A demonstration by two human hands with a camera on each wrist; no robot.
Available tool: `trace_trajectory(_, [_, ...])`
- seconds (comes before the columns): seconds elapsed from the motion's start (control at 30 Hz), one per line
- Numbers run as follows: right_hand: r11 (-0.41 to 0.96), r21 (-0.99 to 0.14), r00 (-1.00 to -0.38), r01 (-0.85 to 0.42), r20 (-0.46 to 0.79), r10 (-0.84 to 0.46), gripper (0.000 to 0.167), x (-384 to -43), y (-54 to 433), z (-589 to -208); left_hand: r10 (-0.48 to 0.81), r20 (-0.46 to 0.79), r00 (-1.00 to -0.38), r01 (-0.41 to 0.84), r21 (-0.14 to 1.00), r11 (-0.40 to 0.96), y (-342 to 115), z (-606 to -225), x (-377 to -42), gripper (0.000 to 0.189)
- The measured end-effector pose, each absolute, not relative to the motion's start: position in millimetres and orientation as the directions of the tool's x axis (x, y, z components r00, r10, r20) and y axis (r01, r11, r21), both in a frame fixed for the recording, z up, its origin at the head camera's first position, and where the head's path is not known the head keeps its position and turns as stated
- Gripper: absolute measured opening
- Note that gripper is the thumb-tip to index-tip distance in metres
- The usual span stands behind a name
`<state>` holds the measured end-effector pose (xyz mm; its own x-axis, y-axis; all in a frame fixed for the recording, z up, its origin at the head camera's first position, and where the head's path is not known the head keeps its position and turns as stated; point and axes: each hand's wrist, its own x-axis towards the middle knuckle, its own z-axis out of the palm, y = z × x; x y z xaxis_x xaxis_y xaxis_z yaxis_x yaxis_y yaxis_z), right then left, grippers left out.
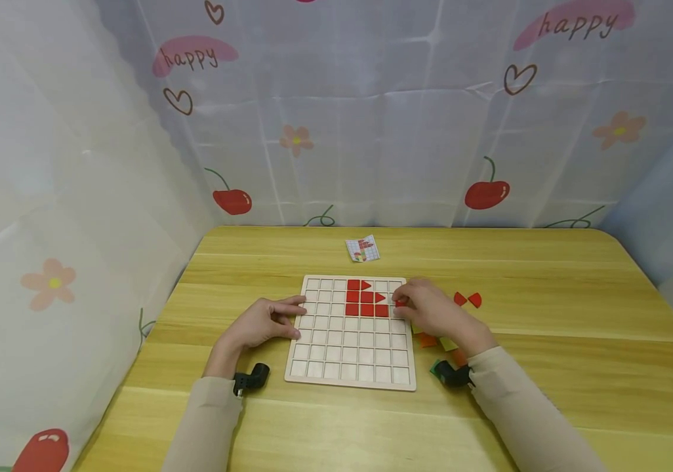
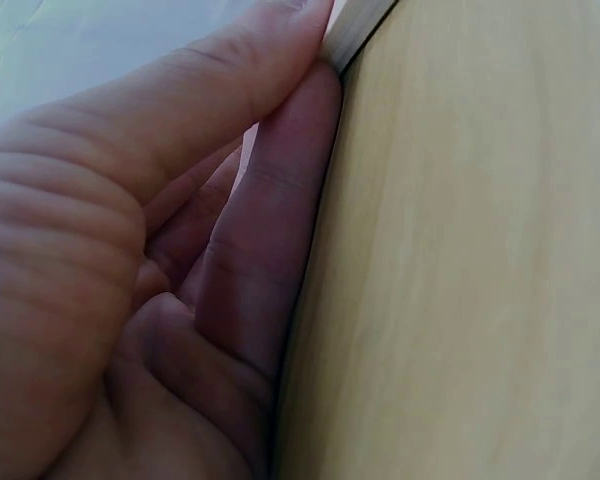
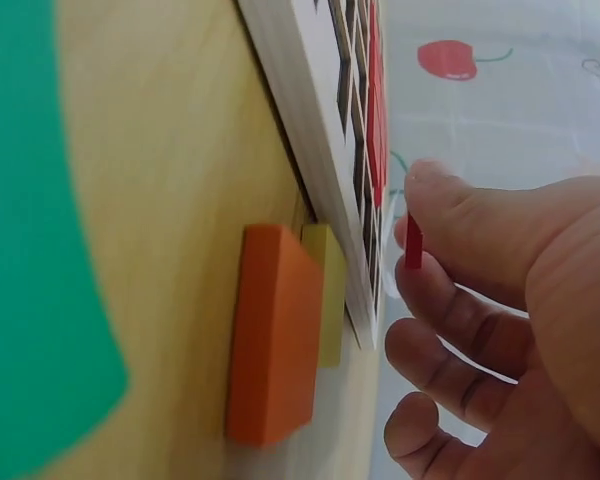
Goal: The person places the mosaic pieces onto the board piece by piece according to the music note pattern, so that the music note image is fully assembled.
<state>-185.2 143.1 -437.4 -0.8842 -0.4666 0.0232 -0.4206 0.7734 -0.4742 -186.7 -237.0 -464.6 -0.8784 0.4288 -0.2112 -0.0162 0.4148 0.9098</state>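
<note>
A pale wooden grid board (image 1: 326,354) lies on the table with several red square tiles (image 1: 367,309) and two red triangular tiles (image 1: 380,297) in its upper cells. My left hand (image 1: 261,321) touches the board's left edge, thumb and fingers spread along it. In the left wrist view the left thumb and a finger meet the board's edge (image 2: 358,35). My right hand (image 1: 431,308) is over the board's right side and pinches a small red tile (image 3: 413,243) between thumb and index finger. That tile shows edge-on, so its shape cannot be told.
A small pattern card (image 1: 363,249) lies behind the board. To the right are two red quarter-round tiles (image 1: 475,299) and, partly under the right arm, orange tiles (image 3: 273,335), yellow tiles (image 1: 448,344) and a green tile (image 3: 50,300). A printed curtain (image 1: 360,151) hangs behind the table.
</note>
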Motion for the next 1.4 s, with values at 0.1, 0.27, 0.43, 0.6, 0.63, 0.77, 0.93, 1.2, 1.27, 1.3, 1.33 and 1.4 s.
trace_trajectory(0.1, [0.771,-0.475,-0.879,-0.425,0.013,-0.477,0.02,-186,141,-439,0.43,-0.211,-0.878,-0.019,0.912,0.409,-237,-465,-187,0.043])
trace_trajectory(0.27, [0.768,-0.475,-0.873,-0.429,-0.003,-0.488,0.019,-187,139,-442,0.433,-0.213,-0.876,-0.024,0.916,0.401,-236,-464,-187,0.044])
trace_trajectory(0.43, [0.781,-0.469,-0.879,-0.411,-0.023,-0.476,0.02,-187,137,-442,0.439,-0.209,-0.874,-0.017,0.915,0.403,-236,-464,-187,0.045])
trace_trajectory(0.6, [0.78,-0.472,-0.879,-0.411,-0.021,-0.476,0.018,-187,136,-441,0.444,-0.202,-0.873,-0.005,0.914,0.405,-236,-464,-188,0.044])
trace_trajectory(0.63, [0.779,-0.475,-0.88,-0.409,-0.021,-0.475,0.018,-187,136,-441,0.443,-0.202,-0.873,-0.006,0.915,0.405,-236,-464,-188,0.044])
trace_trajectory(0.77, [0.776,-0.491,-0.884,-0.396,-0.027,-0.468,0.02,-186,134,-439,0.439,-0.205,-0.875,-0.008,0.912,0.411,-236,-464,-188,0.044])
trace_trajectory(0.93, [0.771,-0.505,-0.888,-0.388,-0.019,-0.46,0.021,-185,133,-438,0.44,-0.206,-0.874,-0.006,0.91,0.415,-237,-465,-187,0.044])
trace_trajectory(1.2, [0.761,-0.518,-0.89,-0.39,0.0,-0.456,0.02,-185,132,-437,0.431,-0.209,-0.878,-0.009,0.907,0.421,-238,-467,-187,0.043])
trace_trajectory(1.27, [0.758,-0.523,-0.89,-0.39,0.002,-0.456,0.02,-184,133,-436,0.432,-0.207,-0.878,-0.007,0.907,0.422,-238,-467,-187,0.043])
trace_trajectory(1.3, [0.757,-0.526,-0.891,-0.386,0.002,-0.453,0.019,-184,133,-436,0.433,-0.207,-0.878,-0.006,0.907,0.422,-238,-467,-187,0.043])
trace_trajectory(1.33, [0.759,-0.528,-0.893,-0.381,-0.001,-0.45,0.019,-184,134,-435,0.434,-0.206,-0.877,-0.004,0.906,0.422,-238,-467,-187,0.043])
trace_trajectory(1.4, [0.763,-0.54,-0.9,-0.356,-0.02,-0.434,0.019,-183,136,-432,0.437,-0.206,-0.876,-0.001,0.906,0.424,-238,-467,-187,0.044])
